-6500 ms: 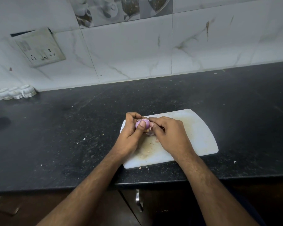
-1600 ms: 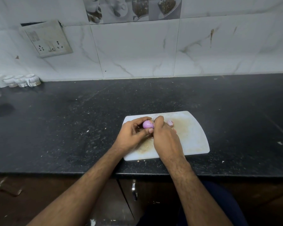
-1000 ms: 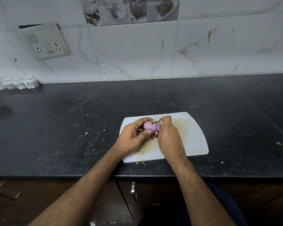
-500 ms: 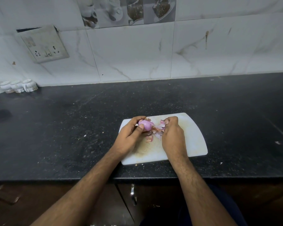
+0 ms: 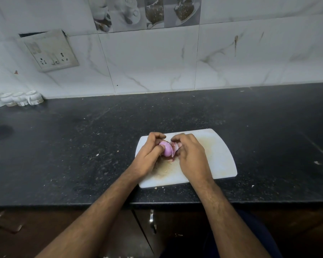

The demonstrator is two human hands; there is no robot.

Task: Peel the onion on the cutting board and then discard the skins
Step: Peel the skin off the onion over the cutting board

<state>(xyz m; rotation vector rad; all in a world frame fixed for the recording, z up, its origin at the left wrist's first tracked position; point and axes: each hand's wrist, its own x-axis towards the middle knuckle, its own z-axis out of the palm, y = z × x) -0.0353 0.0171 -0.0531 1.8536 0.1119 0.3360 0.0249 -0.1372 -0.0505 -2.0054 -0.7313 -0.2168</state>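
Note:
A small purple onion (image 5: 166, 149) is held just above the white cutting board (image 5: 220, 159). My left hand (image 5: 149, 155) grips it from the left, thumb across its near side and fingers curled over the top. My right hand (image 5: 191, 155) is pressed against its right side, fingers curled on loose pinkish skins (image 5: 174, 148) that still cling there. A few skin scraps (image 5: 170, 160) lie on the board under the onion. The board's middle is stained brown.
The board lies on a black speckled counter (image 5: 82, 146) near its front edge. White cups (image 5: 19, 98) stand at the far left by the tiled wall, below a socket plate (image 5: 50, 51). Cabinet doors with a metal handle (image 5: 153, 220) are below.
Half a second ago my right hand was apart from the onion with skins spread between. Now it has closed back in against the onion's right side, gathering the skins.

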